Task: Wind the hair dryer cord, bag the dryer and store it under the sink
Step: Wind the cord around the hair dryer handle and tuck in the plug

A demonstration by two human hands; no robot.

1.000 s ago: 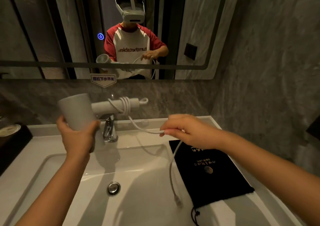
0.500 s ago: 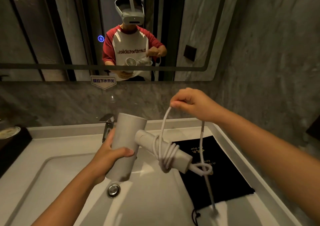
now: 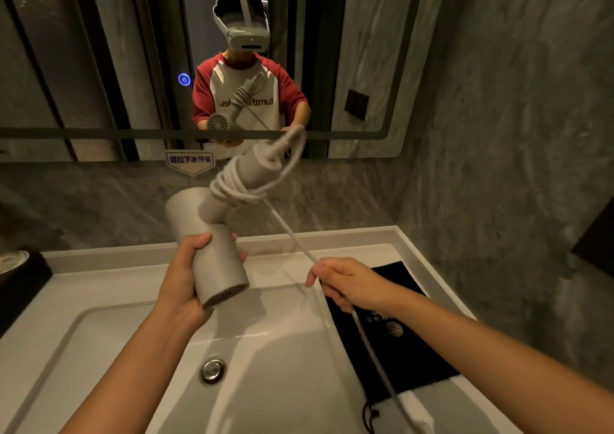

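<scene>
My left hand point(image 3: 182, 284) grips the barrel of a pale grey hair dryer point(image 3: 212, 251) above the sink, with its handle tilted up and away toward the mirror. Several turns of the white cord point(image 3: 292, 234) sit around the handle. From there the cord runs taut down to my right hand point(image 3: 345, 284), which pinches it. The loose end with the plug point(image 3: 415, 413) trails past that hand to the counter. A black drawstring bag point(image 3: 398, 340) lies flat on the counter right of the basin, under my right hand.
The white sink point(image 3: 99, 350) with a chrome drain plug point(image 3: 212, 370) is below the dryer. A mirror point(image 3: 99, 51) and grey stone wall stand behind, with a wall close on the right. A dark box point(image 3: 20, 284) sits at the counter's left end.
The dryer's handle has swung from pointing down-right to pointing up toward the mirror. My right hand has dropped from above the handle to low over the bag, pulling the cord taut.
</scene>
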